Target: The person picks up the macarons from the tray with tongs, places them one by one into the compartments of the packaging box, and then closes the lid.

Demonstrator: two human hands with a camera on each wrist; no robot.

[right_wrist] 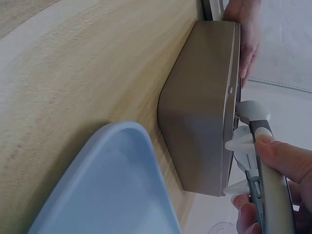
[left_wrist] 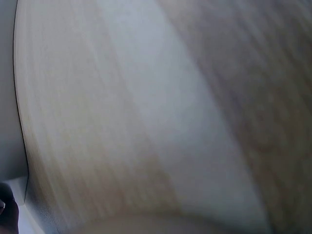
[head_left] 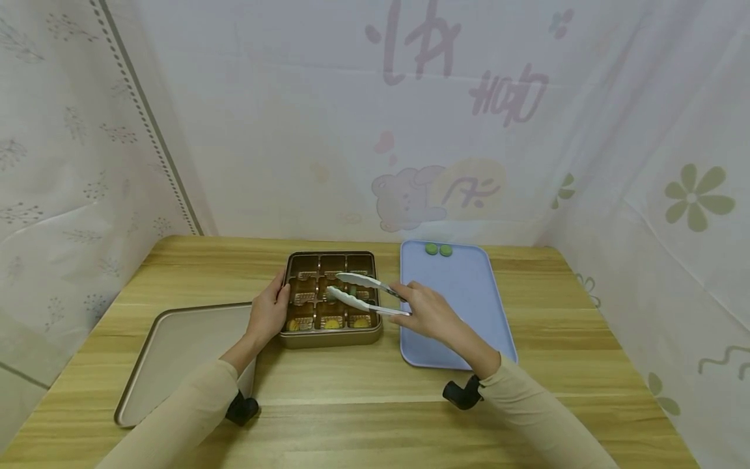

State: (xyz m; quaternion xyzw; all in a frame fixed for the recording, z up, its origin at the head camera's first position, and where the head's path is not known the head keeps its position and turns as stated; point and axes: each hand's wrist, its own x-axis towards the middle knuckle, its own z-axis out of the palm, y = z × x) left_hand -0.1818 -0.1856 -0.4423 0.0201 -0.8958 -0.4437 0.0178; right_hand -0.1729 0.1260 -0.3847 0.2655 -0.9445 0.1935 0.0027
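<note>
A brown square tin (head_left: 331, 339) with a divided insert stands mid-table. Yellow pieces (head_left: 331, 323) lie in its near-row compartments, and something green (head_left: 352, 292) shows in the middle row at the right. My left hand (head_left: 269, 309) rests along the tin's left side, its straight fingers and thumb at the rim, also seen in the right wrist view. My right hand (head_left: 430, 311) grips metal tongs (head_left: 389, 311) with pale tips. The tong arms are spread apart above the compartments, with nothing visible between the tips. The left wrist view shows mostly blurred wood.
To the right lies a light blue tray (head_left: 457, 293) with two green round pieces (head_left: 438, 249) at its far edge. A flat beige lid-like panel (head_left: 193, 345) with a raised rim lies left of the tin, partly under the left forearm. Printed curtains (head_left: 293, 130) surround the wooden table.
</note>
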